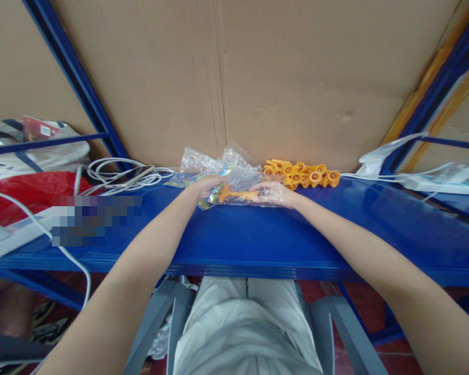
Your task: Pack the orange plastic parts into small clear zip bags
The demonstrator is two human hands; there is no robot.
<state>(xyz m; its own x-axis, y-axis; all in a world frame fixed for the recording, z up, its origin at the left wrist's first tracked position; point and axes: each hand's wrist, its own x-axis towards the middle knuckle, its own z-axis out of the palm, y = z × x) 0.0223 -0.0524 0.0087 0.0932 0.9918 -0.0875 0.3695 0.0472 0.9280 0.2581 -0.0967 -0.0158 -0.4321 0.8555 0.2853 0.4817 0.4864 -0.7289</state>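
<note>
1. Orange and plastic by the look, with a slim stem: lies as a small piece [236, 195] between left hand [209, 184] and right hand [274, 193], above the blue tabletop [242, 234].
2. Runs roughly left to right along its long axis, nearly parallel to the tabletop's near edge, with the broader end to the left and the stem to the right.
3. Nearer to the stem with the right hand: fingertips narrow around its right end, under clear film, apparently inside the clear plastic bag [240, 178].
4. Nearer to the broader end with the left hand: fingers bent and seemingly narrow on the bag's left side, beside colourful printed film [206, 205]. Impossible to tell exact fingertip contact there.
5. Just beyond the right hand, on the far side: a heap of orange pieces [315, 176], near the cardboard [297, 104].
</note>
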